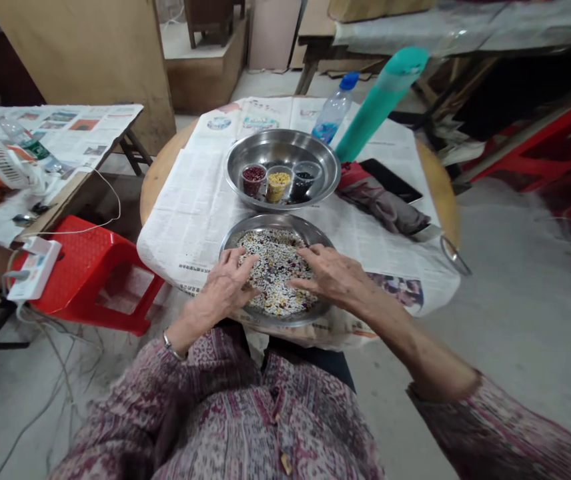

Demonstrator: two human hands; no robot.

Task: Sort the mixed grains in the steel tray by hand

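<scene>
In front of me a shallow steel bowl (326,239) holds a spread of mixed beans and seeds (280,267), mostly pale with dark red and yellow ones among them. My left hand (228,280) lies over the bowl's left side, fingers apart at the mix. Over the right side is my right hand (328,273), its fingers also spread and touching or just above the mix. Behind stands a larger steel basin (285,141). Inside it are a cup of red beans (253,180), a cup of yellow kernels (278,185) and a cup of dark beans (303,180).
Newspaper (185,207) covers the round table. A water bottle (334,110), a green cylinder (383,100), a folded umbrella (380,200) and a dark phone or tablet (390,179) lie or stand behind and right. At left is a red stool (95,267) with a power strip (35,270).
</scene>
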